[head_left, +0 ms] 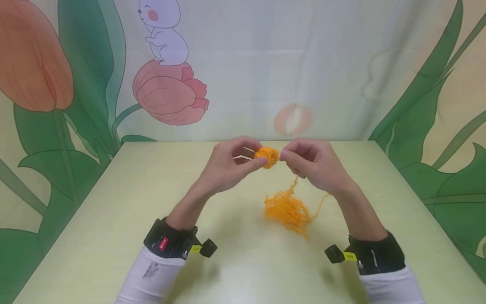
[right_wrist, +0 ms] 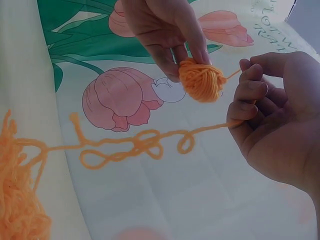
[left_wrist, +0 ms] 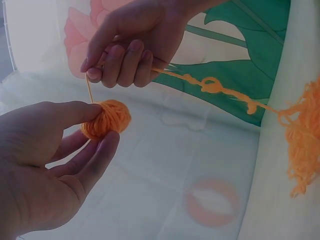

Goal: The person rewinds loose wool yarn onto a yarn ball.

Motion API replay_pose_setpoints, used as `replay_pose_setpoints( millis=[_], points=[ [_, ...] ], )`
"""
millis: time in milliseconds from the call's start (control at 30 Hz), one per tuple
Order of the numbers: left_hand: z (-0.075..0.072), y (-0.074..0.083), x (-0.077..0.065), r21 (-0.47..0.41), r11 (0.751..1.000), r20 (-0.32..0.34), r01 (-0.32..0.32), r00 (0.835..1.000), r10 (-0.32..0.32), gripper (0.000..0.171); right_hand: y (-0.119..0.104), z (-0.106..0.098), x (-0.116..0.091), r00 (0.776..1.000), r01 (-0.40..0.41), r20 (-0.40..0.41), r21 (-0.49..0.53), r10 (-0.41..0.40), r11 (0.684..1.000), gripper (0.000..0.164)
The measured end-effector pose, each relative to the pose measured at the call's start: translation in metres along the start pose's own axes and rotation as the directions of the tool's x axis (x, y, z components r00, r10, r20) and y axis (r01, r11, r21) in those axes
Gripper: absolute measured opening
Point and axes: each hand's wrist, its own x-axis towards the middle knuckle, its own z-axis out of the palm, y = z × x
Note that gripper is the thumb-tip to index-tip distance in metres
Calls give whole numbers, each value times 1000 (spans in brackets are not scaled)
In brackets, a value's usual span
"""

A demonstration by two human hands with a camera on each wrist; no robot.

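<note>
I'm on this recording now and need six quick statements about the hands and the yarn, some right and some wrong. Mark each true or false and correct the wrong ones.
1. The left hand holds a ball of yarn. True.
2. The ball of yarn is blue. False: it is orange.
3. The right hand pinches a strand that runs to the ball of yarn. True.
4. A loose pile of yarn lies on the table. True.
5. The ball of yarn sits on the loose pile. False: it is held apart from it.
6. The stretch of yarn from the right hand to the loose pile has no loops. False: it has several.
</note>
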Motion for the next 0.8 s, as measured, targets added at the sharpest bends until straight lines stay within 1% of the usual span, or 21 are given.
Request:
replay_pose_setpoints(
  millis=[133,300,400,633,800],
  points=[
    [-1,-1,1,-23,1000,-51,8,999,-9,25,-5,4,-1,999,35,8,23,-35,999,11],
    [-1,-1,3,-51,998,-121,-26,992,20,24,-10,10,-2,999,37,19,45,-38,998,9],
    [-1,-1,3,-82,996,-146,-43,989,31,24,-10,14,-2,998,44,39,39,-45,998,9],
    [-3,4,1,-197,979,-159,-59,987,28,24,-5,19,0,991,64,115,20,-66,998,13],
    [-4,8,-2,-259,964,-141,-63,990,27,24,0,22,2,986,13,166,10,-14,1000,14]
  ],
)
